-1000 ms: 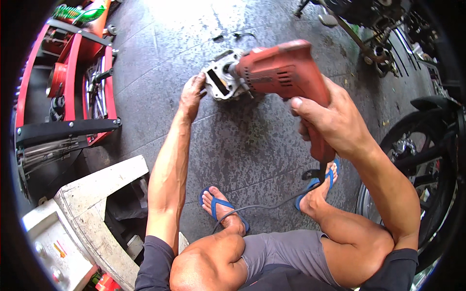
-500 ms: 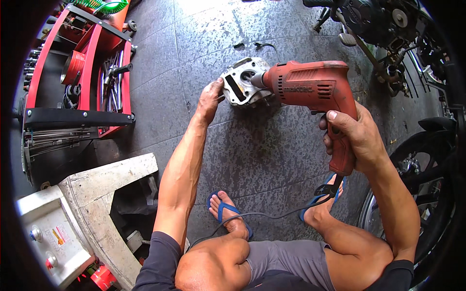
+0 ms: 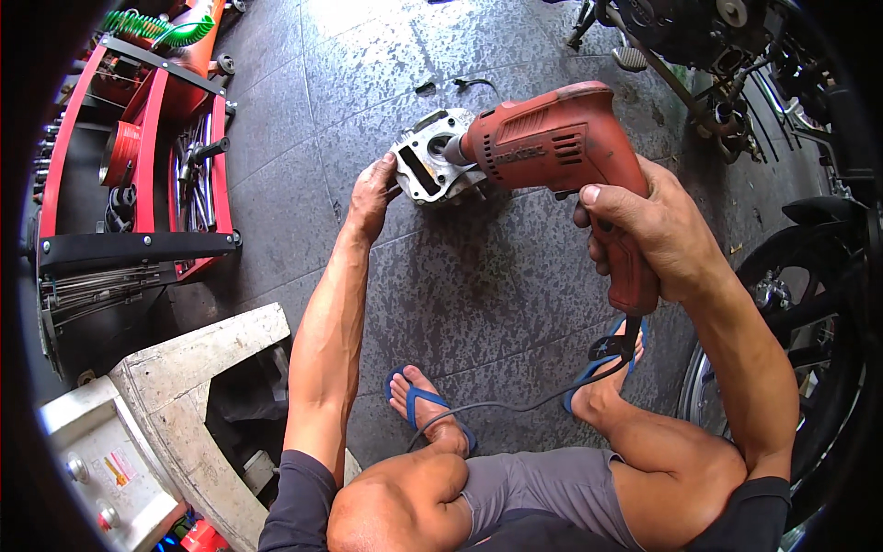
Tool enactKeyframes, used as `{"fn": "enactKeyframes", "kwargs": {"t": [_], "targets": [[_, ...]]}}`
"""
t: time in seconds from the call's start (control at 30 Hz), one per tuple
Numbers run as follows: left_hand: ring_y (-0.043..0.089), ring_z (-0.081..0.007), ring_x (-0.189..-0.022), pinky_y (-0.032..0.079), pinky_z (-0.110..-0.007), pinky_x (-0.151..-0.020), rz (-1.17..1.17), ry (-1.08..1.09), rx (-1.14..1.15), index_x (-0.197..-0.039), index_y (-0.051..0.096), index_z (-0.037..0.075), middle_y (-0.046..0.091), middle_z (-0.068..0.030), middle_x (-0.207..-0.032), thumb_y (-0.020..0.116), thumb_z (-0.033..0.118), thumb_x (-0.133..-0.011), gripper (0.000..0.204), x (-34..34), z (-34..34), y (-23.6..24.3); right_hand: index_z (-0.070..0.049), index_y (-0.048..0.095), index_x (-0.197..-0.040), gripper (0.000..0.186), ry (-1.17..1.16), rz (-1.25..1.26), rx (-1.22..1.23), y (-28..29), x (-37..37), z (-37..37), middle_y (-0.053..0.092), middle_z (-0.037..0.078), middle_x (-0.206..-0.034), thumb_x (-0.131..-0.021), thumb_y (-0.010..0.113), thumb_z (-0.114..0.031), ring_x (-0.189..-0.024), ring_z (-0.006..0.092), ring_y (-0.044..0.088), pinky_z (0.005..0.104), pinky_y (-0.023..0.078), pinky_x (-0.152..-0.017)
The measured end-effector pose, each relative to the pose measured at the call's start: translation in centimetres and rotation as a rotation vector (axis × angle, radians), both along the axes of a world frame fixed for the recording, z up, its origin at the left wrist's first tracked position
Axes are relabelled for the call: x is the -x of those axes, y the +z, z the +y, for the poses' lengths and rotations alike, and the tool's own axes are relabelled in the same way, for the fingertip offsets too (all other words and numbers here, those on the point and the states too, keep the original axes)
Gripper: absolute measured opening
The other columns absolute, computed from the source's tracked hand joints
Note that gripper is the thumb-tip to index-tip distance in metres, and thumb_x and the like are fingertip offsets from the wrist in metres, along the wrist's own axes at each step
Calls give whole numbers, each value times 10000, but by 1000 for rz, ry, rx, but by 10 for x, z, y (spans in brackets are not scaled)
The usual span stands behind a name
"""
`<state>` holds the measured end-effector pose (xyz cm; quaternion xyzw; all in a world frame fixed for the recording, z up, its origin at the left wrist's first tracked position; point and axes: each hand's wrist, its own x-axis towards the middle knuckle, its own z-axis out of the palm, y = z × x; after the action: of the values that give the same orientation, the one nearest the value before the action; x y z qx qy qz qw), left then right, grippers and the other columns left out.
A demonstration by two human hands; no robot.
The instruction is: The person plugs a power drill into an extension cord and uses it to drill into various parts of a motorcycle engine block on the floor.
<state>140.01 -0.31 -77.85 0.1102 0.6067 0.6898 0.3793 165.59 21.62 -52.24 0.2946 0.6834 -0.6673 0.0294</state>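
1. At the far left stood a red steel rack (image 3: 138, 147) with black cross-bars, and a green coiled hose (image 3: 156, 26) lay at its far end.
2. Near left, a pale grey machine housing (image 3: 166, 405) with a worn, chipped top edge sat on the floor, close to the person's left knee.
3. The floor (image 3: 303, 120) was dark grey tile with a mottled, stained finish and pale grout lines; daylight glared off it at the far middle.
4. The left hand (image 3: 371, 195) reached out along the floor and pressed its fingers against the left side of a metal engine cylinder (image 3: 425, 168), steadying it rather than wrapping round it.
5. The engine cylinder rested on the floor at the far middle, its round bore facing towards the person.
6. A red electric drill (image 3: 561, 152) pointed left, its nose entering the cylinder's bore.
7. The right hand (image 3: 658, 230) was clamped round the drill's pistol handle, fingers closed tight.
8. The drill's dark cord (image 3: 515, 405) trailed down past 2 feet in blue flip-flops (image 3: 418, 400).
9. At the far right stood a motorcycle frame (image 3: 717, 46); a black tyre (image 3: 819, 304) sat near right, just beside the right forearm.
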Motion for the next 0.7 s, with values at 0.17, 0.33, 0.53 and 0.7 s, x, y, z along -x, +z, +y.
{"fn": "enactKeyframes", "kwargs": {"t": [0.17,0.33,0.53,0.7], "targets": [[602,-192,-1156,449,-382,-1028,92,-37,45,-1305,613,23,669,-83,-1240,527,524,-1032,578,-2,2,-3,-19,609,-1166,365,17,12,-33,13,-1,-5,608,27,-774,-912,689,-270,-596,112,601,282,526,-554],[597,-195,-1144,449,-385,-1013,76,-11,57,-1313,610,30,667,-80,-1237,528,519,-1032,571,-3,-1,-9,-25,607,-1188,380,64,13,-79,11,1,-7,595,18,-749,-908,694,-266,-597,109,602,279,522,-549],[590,-197,-1142,448,-379,-992,85,-33,46,-1321,606,37,662,-74,-1235,545,551,-1014,603,4,0,-23,-13,596,-1210,394,40,8,-66,24,0,-10,593,19,-731,-906,685,-248,-591,110,604,278,507,-527],[597,-188,-1147,450,-384,-1008,62,-30,45,-1314,620,49,658,-73,-1263,518,538,-1032,574,-4,3,-9,-7,593,-1211,381,47,-3,-61,15,3,-6,597,23,-731,-913,673,-229,-588,111,607,280,515,-534]]}}
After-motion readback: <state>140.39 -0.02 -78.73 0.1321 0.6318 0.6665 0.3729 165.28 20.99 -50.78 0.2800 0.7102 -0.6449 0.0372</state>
